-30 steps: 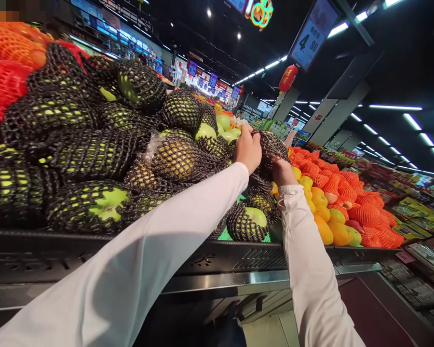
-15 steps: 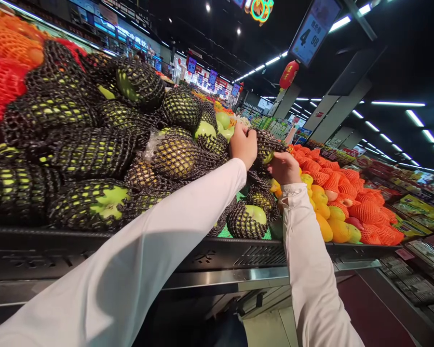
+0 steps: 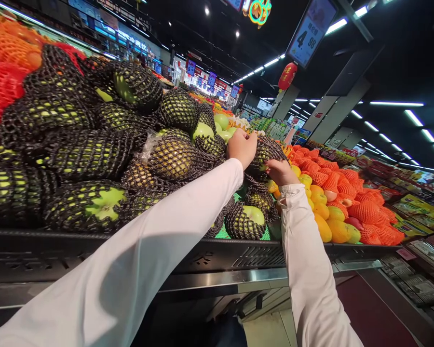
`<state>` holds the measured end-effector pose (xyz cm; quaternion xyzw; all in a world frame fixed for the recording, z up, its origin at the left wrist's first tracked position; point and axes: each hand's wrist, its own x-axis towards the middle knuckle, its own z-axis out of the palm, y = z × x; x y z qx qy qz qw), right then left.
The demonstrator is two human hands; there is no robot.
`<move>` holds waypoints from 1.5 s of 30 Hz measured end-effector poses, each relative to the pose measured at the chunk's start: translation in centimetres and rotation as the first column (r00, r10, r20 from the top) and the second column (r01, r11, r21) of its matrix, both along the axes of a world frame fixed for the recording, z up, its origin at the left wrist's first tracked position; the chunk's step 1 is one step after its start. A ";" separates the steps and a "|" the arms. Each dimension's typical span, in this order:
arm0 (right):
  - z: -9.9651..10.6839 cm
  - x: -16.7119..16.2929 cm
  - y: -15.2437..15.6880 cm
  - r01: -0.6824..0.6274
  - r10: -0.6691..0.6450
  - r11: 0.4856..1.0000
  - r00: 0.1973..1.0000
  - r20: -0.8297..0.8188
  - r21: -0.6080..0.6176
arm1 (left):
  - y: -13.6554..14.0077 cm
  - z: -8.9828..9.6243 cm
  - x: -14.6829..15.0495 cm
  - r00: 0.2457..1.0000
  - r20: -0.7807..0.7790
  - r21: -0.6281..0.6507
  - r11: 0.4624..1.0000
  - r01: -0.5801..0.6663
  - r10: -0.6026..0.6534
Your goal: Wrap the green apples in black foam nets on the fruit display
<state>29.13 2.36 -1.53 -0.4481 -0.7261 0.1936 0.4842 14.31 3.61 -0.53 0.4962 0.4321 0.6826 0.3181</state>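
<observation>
Both my hands are at a round green fruit in a black foam net (image 3: 263, 150), on the right end of a heap of similar netted fruit. My left hand (image 3: 241, 147) has its fingers curled at the net's upper left side, the fingertips partly hidden. My right hand (image 3: 280, 172) pinches the net low on the right side. Just below lies a smaller netted fruit (image 3: 249, 221) with bare green skin showing on top. Behind my left hand are bare green apples (image 3: 221, 121).
Netted fruit (image 3: 90, 152) is piled high at left. Yellow mangoes (image 3: 321, 210) and fruit in red foam nets (image 3: 363, 209) lie at right. A black display edge (image 3: 217, 250) runs along the front. A price screen (image 3: 311, 33) hangs overhead.
My right hand has shifted slightly left across the fruit. The green patch seen by its fingertips before is now mostly covered by net or fingers. My left hand stays nearly in place.
</observation>
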 end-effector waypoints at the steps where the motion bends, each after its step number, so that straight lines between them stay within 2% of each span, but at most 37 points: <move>1: -0.2 0.0 0.0 -0.008 0.007 1.000 0.999 -0.045 -0.017 | 0.1 0.0 0.0 1.000 0.016 -0.003 1.000 -0.003 0.003; 4: -0.8 0.0 0.6 -0.041 0.035 0.999 0.983 -0.181 -0.029 | 0.5 0.1 0.0 0.994 0.098 0.017 0.999 0.038 -0.040; 6: -1.2 0.2 1.1 -0.055 0.064 0.997 0.979 -0.191 0.052 | 0.8 0.0 0.1 0.984 0.122 0.106 0.987 0.118 -0.131; 9: -1.4 0.4 1.6 -0.035 0.066 0.980 0.987 -0.148 0.197 | 1.0 -0.2 0.4 0.953 0.066 0.242 0.931 0.273 -0.296; 12: -1.2 0.4 1.4 0.046 -0.020 0.955 0.996 -0.090 0.292 | 0.5 -0.5 0.6 0.920 -0.010 0.216 0.898 0.384 -0.391; 15: -1.0 0.2 1.0 0.075 -0.063 0.928 0.997 -0.045 0.364 | 0.0 -0.6 0.4 0.911 -0.097 0.162 0.896 0.413 -0.402; 17: -1.0 0.1 0.9 0.080 -0.067 0.924 0.997 -0.048 0.373 | -0.2 -0.6 0.2 0.914 -0.149 0.135 0.908 0.397 -0.377; 23: -0.3 -0.4 0.1 0.021 -0.008 0.974 0.998 -0.062 0.227 | -0.5 -0.3 -0.2 0.945 -0.210 0.019 0.965 0.261 -0.252; 25: 0.2 -0.9 -0.6 0.014 -0.008 0.981 0.999 -0.032 0.192 | -0.6 -0.2 -0.3 0.959 -0.151 -0.004 0.970 0.243 -0.241; 28: 0.5 -1.7 -1.3 -0.034 0.033 0.987 0.999 0.008 0.155 | -0.6 0.1 -0.5 0.978 0.026 -0.049 0.976 0.210 -0.209; 30: 0.3 -1.9 -1.5 -0.037 0.029 0.976 0.999 0.040 0.216 | -0.4 0.2 -0.5 0.977 0.132 -0.065 0.982 0.177 -0.167; 32: 0.0 -2.0 -1.5 0.008 -0.044 0.946 0.994 0.103 0.324 | -0.1 0.2 -0.4 0.974 0.178 -0.052 0.987 0.152 -0.140; 35: -0.1 -2.0 -2.2 0.063 -0.149 0.858 0.980 0.131 0.509 | 0.6 -0.1 -0.3 0.974 0.178 0.014 0.990 0.137 -0.137; 37: 0.2 -2.0 -3.0 0.109 -0.175 0.779 0.983 0.048 0.618 | 1.0 -0.3 -0.4 0.976 0.177 0.058 0.991 0.122 -0.131; 39: 0.6 -1.9 -3.5 0.160 -0.196 0.735 0.980 -0.020 0.659 | 1.3 -0.4 -0.5 0.977 0.183 0.065 0.993 0.096 -0.106; 41: 1.0 -1.8 -3.5 0.161 -0.217 0.748 0.976 0.008 0.644 | 1.3 -0.4 -0.5 0.977 0.195 0.049 0.996 0.074 -0.082; 43: 1.1 -1.6 -2.9 0.106 -0.233 0.789 0.963 0.135 0.605 | 0.9 -0.3 -0.5 0.972 0.225 0.039 0.997 0.064 -0.072; 45: 0.8 -1.3 -2.0 0.068 -0.271 0.798 0.928 0.255 0.599 | 0.4 -0.2 -0.3 0.966 0.246 0.043 0.997 0.070 -0.078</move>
